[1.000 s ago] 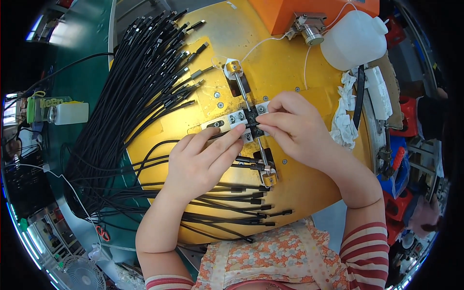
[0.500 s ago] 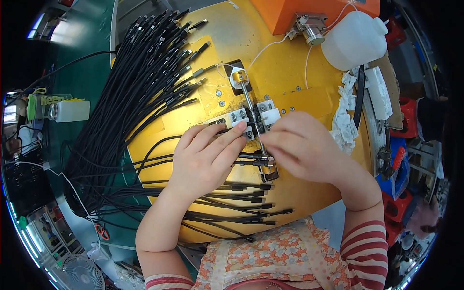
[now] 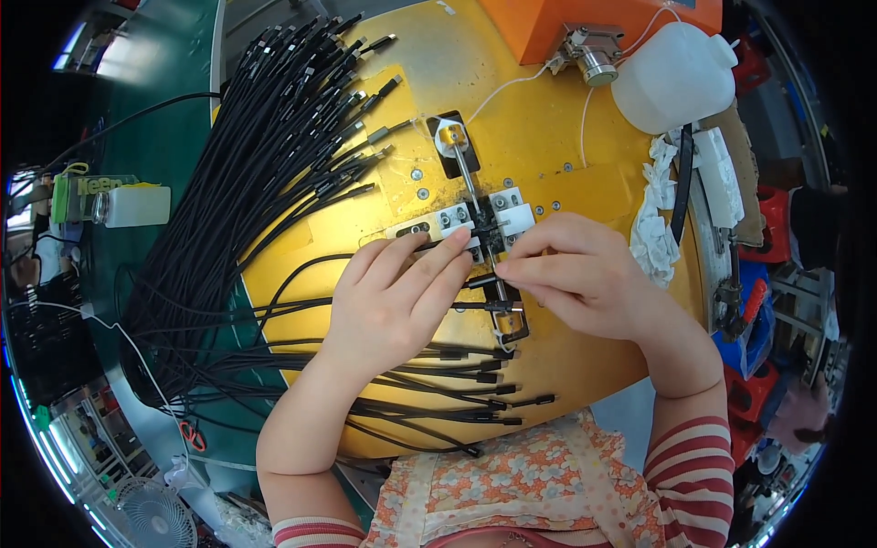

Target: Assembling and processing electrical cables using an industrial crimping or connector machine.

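Metal clamp blocks and two thin rods form a small fixture on the gold work plate. My left hand lies at its left side, fingers curled over a black cable, with a fingertip against the block. Just below the fixture, my right hand is closed in a pinch at the end of a black cable connector; its tip is hidden by the fingers. Another cable connector lies under it, across the lower rod. Several more black cables lie nearer me.
A thick bundle of black cables fans out at the left. An orange machine housing stands at the back, with a white plastic bottle to its right. Crumpled white paper lies along the plate's right side.
One of the two connectors below the fixture has risen toward my right fingers, which now pinch its end. My right fingers have dipped slightly; my left hand has barely moved.
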The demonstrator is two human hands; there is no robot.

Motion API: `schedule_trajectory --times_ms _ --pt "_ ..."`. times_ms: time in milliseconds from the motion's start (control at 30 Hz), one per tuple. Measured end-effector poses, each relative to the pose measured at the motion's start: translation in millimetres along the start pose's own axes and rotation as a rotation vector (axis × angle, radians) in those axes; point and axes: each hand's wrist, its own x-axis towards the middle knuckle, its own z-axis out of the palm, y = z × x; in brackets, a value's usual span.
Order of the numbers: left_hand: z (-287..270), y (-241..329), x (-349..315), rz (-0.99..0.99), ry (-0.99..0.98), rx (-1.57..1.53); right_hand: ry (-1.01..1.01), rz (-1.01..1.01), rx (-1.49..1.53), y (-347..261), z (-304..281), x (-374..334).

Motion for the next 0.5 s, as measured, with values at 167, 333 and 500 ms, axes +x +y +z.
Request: schedule_trajectory --times_ms 167,333,500 --pt "1.4 -2.1 -1.3 -0.007 0.034 -0.011 0.023 0.067 0.071 -1.5 -0.8 0.4" --pt "-1.9 -4.1 -0.7 -0.054 0.028 -0.029 0.026 0.114 0.074 -0.8 -2.4 0.6" --pt "-1.1 -12.9 -1.7 -0.066 0.04 -0.179 0.069 0.102 0.056 -0.3 2.2 3.4"
